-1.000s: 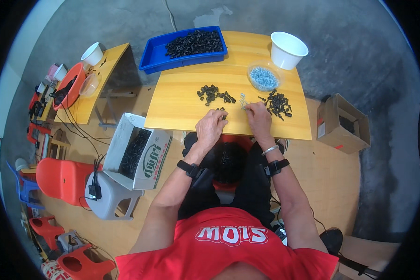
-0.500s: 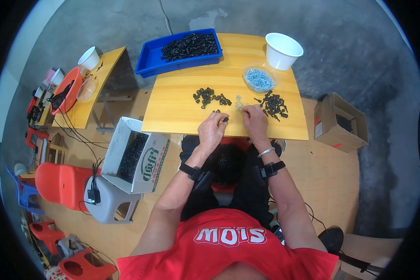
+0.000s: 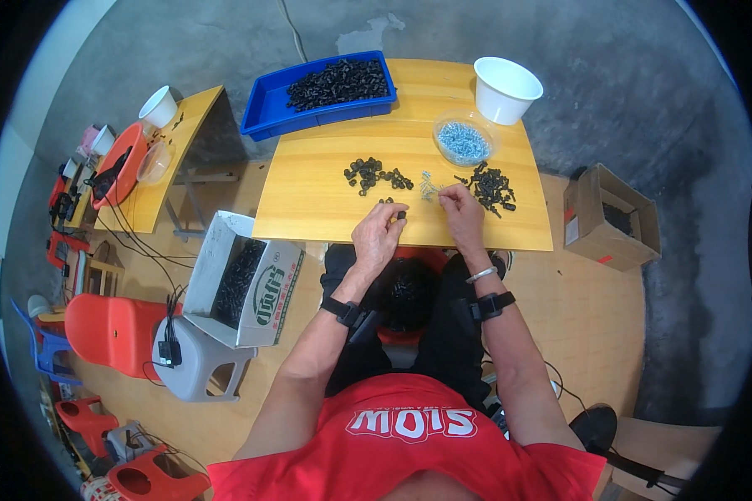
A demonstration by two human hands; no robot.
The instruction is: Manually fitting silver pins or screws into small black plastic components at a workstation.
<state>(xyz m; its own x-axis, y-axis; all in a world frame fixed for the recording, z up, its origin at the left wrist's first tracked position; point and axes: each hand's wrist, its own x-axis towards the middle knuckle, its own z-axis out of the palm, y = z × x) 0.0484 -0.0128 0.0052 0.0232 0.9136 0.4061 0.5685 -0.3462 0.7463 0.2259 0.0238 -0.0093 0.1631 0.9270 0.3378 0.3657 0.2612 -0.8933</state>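
Observation:
My left hand (image 3: pixel 378 235) is closed over the near part of the yellow table, pinching a small black plastic part (image 3: pixel 402 215) between thumb and fingers. To its right, my right hand (image 3: pixel 464 219) has its fingertips pressed together beside a few loose silver screws (image 3: pixel 427 187); whatever lies in them is too small to make out. Beyond my left hand is a cluster of round black parts (image 3: pixel 366 174). A heap of longer black parts (image 3: pixel 493 187) lies just right of my right hand. Farther back, a clear bowl (image 3: pixel 443 155) is filled with silver screws.
At the back of the table (image 3: pixel 309 213), a blue tray (image 3: pixel 263 113) holds many black parts, and a white tub (image 3: pixel 508 92) stands at the right corner. Cardboard boxes (image 3: pixel 602 230) of black parts flank the table on the floor. Red chairs (image 3: pixel 113 330) and cables are at left.
My right hand has shifted slightly to the right, away from the loose screws. My left hand stays nearly in place with the black part.

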